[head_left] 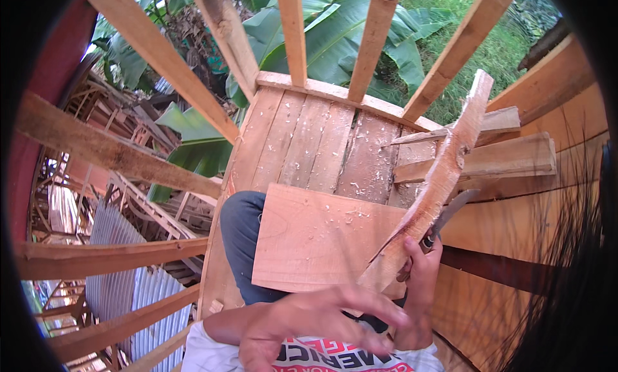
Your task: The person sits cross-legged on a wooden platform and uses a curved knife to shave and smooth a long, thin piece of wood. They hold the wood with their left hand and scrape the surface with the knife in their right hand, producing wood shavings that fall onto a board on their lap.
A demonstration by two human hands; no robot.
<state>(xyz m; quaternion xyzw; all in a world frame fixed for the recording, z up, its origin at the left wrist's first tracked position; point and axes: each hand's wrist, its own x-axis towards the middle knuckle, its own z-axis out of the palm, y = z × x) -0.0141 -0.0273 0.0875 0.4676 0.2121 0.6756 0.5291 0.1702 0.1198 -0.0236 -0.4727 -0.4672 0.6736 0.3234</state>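
One view, head camera, looking down onto a plank platform [302, 140].

- Wooden board [322, 240]: flat, pale, lying across the lap over a dark trouser leg [241, 233]; taken as landmark. Scattered with small wood shavings.
- Rough wood piece [438, 179]: long, curved, leaning up and away from the board's right edge; lower end resting at the board's near right corner.
- Right hand [421, 269]: just right of the board, closed around a knife handle; knife blade [454, 208] lying against the right side of the rough wood piece.
- Left hand [322, 320]: nearer than the board, fingers spread loosely, blurred; grip on anything cannot be told.
- Stacked timber offcuts [502, 156]: beyond and right of the board.
- Slatted wooden railing [293, 34]: beyond the board, banana leaves behind.
- Containers: none visible.
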